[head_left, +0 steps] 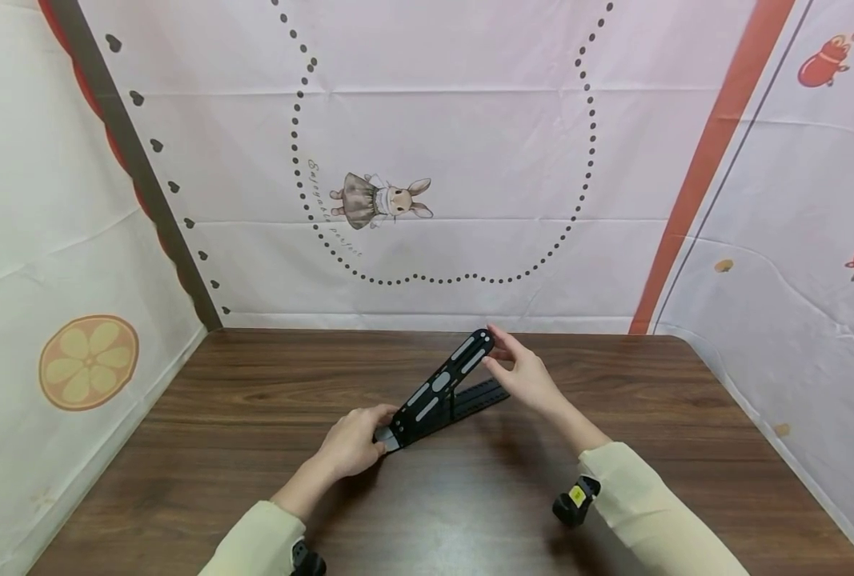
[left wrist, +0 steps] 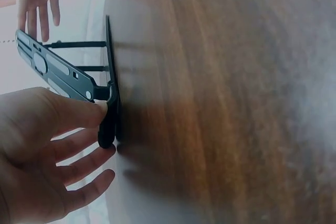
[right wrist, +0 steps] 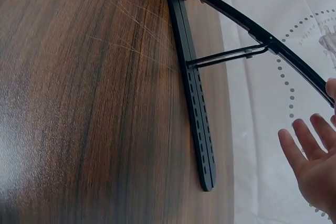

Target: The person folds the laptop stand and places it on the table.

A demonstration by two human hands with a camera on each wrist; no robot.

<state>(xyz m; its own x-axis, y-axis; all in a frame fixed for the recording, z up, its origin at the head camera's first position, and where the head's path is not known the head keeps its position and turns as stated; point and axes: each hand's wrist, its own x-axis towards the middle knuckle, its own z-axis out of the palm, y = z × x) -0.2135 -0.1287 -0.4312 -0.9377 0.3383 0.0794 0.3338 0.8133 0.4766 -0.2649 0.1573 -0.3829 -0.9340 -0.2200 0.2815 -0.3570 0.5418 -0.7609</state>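
A black folding laptop stand (head_left: 441, 381) sits near the middle of the table, its upper arm tilted up from the hinge end. The lower slotted bar (right wrist: 195, 103) lies along the tabletop, and a thin brace (right wrist: 226, 57) props the two parts apart. My left hand (head_left: 350, 442) pinches the hinge end between thumb and fingers, as the left wrist view shows close up. At the raised far end, my right hand (head_left: 527, 378) holds the upper arm's tip between thumb and index finger. The other right fingers spread loosely in the right wrist view.
The brown wooden table (head_left: 254, 376) ends at a pale cloth backdrop (head_left: 455, 144) printed with a rabbit. Similar cloth walls stand on the left (head_left: 9, 240) and right (head_left: 794, 280). A black camera (head_left: 576, 500) is strapped at the right wrist.
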